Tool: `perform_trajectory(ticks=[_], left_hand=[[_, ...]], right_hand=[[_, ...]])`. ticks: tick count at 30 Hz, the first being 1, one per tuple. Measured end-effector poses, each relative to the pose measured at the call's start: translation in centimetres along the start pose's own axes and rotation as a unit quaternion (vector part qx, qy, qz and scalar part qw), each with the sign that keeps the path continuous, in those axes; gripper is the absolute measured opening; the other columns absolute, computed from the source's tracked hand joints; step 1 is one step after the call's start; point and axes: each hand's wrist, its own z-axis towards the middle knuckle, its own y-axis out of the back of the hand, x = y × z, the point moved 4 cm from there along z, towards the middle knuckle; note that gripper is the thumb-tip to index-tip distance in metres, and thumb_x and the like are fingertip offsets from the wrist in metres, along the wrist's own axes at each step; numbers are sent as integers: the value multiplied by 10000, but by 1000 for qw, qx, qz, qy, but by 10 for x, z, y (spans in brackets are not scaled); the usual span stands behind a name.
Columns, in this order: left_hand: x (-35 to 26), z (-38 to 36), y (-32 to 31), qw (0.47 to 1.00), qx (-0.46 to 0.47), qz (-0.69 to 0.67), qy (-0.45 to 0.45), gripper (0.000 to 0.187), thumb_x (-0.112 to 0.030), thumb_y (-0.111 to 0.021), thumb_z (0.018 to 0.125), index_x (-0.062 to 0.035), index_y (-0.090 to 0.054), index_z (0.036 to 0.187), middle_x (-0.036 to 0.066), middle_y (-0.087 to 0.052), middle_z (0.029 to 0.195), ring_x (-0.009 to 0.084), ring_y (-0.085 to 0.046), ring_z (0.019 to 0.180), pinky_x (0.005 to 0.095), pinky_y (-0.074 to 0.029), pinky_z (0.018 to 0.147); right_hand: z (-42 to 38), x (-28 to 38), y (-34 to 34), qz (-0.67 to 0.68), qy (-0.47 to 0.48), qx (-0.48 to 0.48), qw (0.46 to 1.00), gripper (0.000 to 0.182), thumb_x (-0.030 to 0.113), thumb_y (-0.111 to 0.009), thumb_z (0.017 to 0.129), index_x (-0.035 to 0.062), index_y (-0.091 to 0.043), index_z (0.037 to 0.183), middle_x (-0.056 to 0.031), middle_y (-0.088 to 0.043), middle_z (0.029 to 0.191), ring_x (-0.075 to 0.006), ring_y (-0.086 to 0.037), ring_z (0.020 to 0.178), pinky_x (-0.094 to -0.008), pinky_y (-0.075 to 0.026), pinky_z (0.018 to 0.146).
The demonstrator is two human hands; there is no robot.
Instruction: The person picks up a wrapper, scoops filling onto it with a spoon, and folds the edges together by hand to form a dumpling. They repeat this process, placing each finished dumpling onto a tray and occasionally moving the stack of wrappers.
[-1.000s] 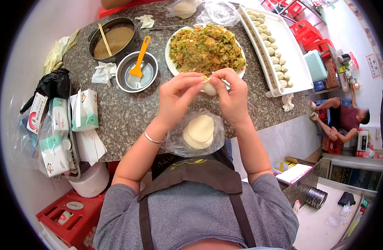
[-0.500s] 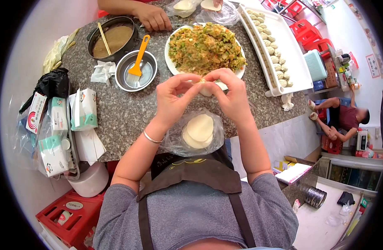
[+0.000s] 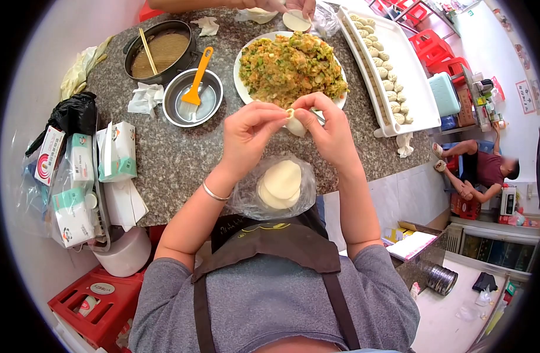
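My left hand (image 3: 250,130) and my right hand (image 3: 327,128) pinch the top edge of a small dumpling (image 3: 296,125) between thumbs and fingers. Its pale dough hangs beneath the fingertips, in front of the filling plate. Part of the dumpling is hidden by my fingers. Just beyond it, a white plate (image 3: 239,88) is heaped with chopped vegetable filling (image 3: 293,67). Nearer my body, round dough wrappers (image 3: 280,184) lie stacked on a clear plastic bag (image 3: 241,197). Something shiny, perhaps a utensil, shows partly behind my right fingers.
Rows of shaped dumplings (image 3: 387,76) fill one side of a white tray (image 3: 415,88). Left of the plate are a metal bowl (image 3: 171,112) with an orange brush (image 3: 195,88) and a black pan (image 3: 184,62) with chopsticks. Across the table, another person's hands (image 3: 302,7) hold a wrapper (image 3: 297,20).
My fingers have shifted slightly on the dumpling, and more of its dough shows. Across the table, the other person's resting hand has left its spot and joined the other at a wrapper.
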Motion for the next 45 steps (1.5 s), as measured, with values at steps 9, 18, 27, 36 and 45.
perform_trajectory(ticks=[9, 18, 27, 36, 45], left_hand=[[-5, 0, -1, 999, -33, 13, 5, 88, -4, -700, 852, 24, -699, 935, 89, -675, 978, 138, -671, 853, 245, -574, 706], [10, 0, 1, 994, 7, -29, 103, 85, -9, -687, 859, 14, -708, 937, 65, -663, 937, 122, -640, 842, 241, -517, 732], [4, -1, -1, 996, 5, -51, 70, 116, 49, -677, 855, 43, -686, 971, 74, -642, 1019, 115, -630, 889, 240, -524, 786], [23, -6, -6, 920, -36, -288, 263, 121, -89, -669, 910, -57, -630, 1021, 31, -667, 963, 123, -659, 885, 269, -555, 757], [22, -7, -5, 924, -22, -273, 268, 116, -135, -664, 923, -74, -621, 1012, 25, -667, 952, 108, -654, 878, 264, -553, 772]], right_hand=[[-5, 4, -8, -51, 74, -23, 996, 154, 132, -659, 845, -13, -632, 888, -143, -644, 861, -282, -631, 832, -356, -488, 774], [-7, -11, -5, -7, -20, -35, 999, 144, 128, -646, 851, -10, -641, 893, -142, -636, 846, -282, -630, 829, -356, -487, 777], [-3, -6, -8, -58, 27, -3, 998, 151, 131, -648, 853, -10, -634, 905, -151, -636, 884, -291, -624, 867, -365, -479, 787], [-3, -7, -13, -71, 84, -49, 993, 99, 81, -631, 897, -17, -622, 902, -85, -632, 833, -180, -601, 791, -293, -469, 743], [-1, -9, -19, -38, 48, -46, 997, 151, 140, -647, 859, -3, -614, 892, -148, -619, 845, -307, -609, 829, -381, -471, 765]])
